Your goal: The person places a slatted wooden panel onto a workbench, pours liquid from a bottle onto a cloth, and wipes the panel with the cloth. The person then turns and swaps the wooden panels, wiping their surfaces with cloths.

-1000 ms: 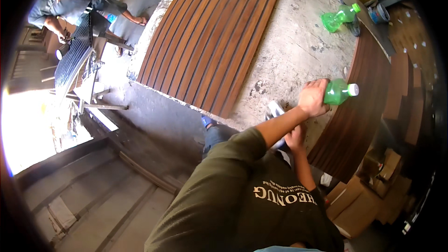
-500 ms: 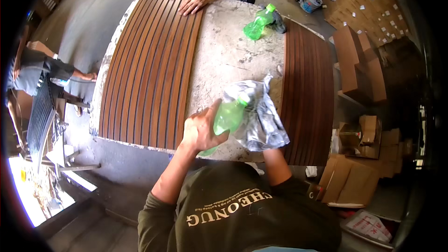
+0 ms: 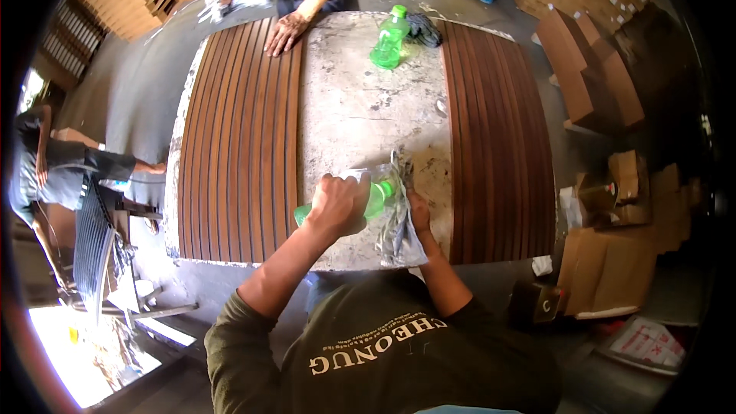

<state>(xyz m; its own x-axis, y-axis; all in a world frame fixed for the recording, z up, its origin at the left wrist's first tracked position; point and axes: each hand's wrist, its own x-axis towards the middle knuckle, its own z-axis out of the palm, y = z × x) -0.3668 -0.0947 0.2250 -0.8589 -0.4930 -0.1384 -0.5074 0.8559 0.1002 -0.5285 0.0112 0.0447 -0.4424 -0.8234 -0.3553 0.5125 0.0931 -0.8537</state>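
Note:
My left hand (image 3: 339, 203) is wrapped round a green plastic bottle (image 3: 376, 201), which is tipped on its side with its neck pointing right. The neck meets a crumpled grey-white cloth (image 3: 399, 238) that hangs from my right hand (image 3: 418, 213). Most of my right fingers are hidden behind the cloth. Both hands are over the near part of a worn pale worktable (image 3: 368, 119). To their left lies a brown slatted panel (image 3: 238, 153); a second, darker slatted panel (image 3: 500, 153) lies to their right.
Across the table a co-worker's hand (image 3: 285, 34) rests on the left panel. Another green bottle (image 3: 389, 40) stands at the far edge beside a dark cloth (image 3: 423, 31). Cardboard boxes (image 3: 613, 272) sit at the right. Another person (image 3: 65, 165) is at the left.
My left hand has tipped the bottle from near upright to sideways. My right hand has gathered the spread cloth into a narrower bunch by the bottle's neck. The view has shifted.

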